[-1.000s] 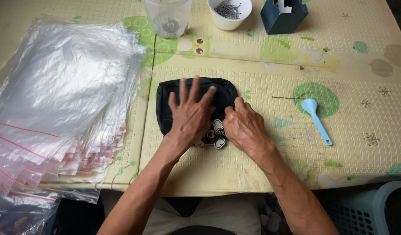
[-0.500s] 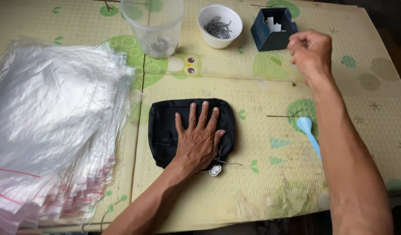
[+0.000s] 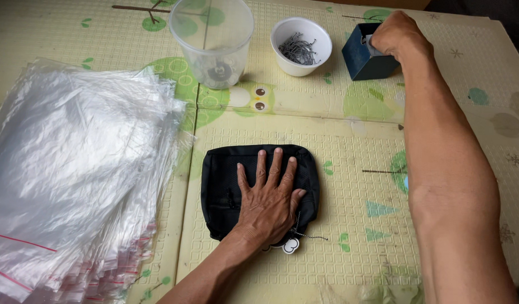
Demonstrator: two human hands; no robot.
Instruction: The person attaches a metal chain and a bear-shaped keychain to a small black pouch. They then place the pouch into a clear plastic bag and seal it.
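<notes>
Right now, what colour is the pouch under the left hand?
Black, plain fabric pouch, flat under the left hand. The head view shows it best.

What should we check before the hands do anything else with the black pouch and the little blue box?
1. Left hand lies flat on the black pouch, pinning it: ok.
2. Pouch rests fully on the mat, away from its edge: ok.
3. White tag pokes out free below the pouch: ok.
4. Right hand is at the blue box: ok.
5. Right fingers have hold of something from the box: cannot tell, the hand hides it.
6. White bowl and clear cup stand upright, apart from the reaching arm: ok.
</notes>
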